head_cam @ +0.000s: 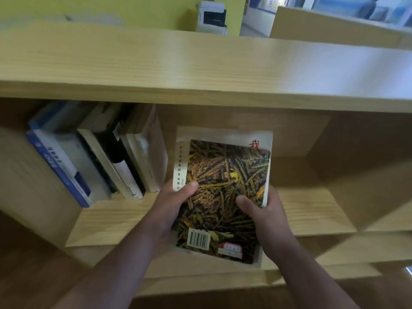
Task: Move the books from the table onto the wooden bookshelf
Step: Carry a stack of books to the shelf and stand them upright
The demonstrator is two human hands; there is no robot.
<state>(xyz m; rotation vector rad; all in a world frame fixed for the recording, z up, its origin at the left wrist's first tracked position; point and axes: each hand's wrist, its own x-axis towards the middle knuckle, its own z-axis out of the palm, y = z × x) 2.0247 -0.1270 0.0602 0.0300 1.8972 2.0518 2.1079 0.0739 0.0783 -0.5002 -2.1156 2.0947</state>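
Note:
A book with a dark cover of golden wheat ears point(225, 175) is held in front of the open compartment of the wooden bookshelf point(200, 63), barcode end toward me. A second white-covered book point(223, 136) shows behind it, sticking out above. My left hand point(176, 206) grips the left edge with the thumb on the cover. My right hand point(265, 217) grips the right edge, thumb on top. A row of several books point(95, 159) stands leaning at the compartment's left side.
The shelf board point(312, 210) to the right of the held book is bare wood. A side panel point(361, 166) closes the compartment on the right. Beyond the shelf top stand a printer point(213, 17) and a yellow-green wall.

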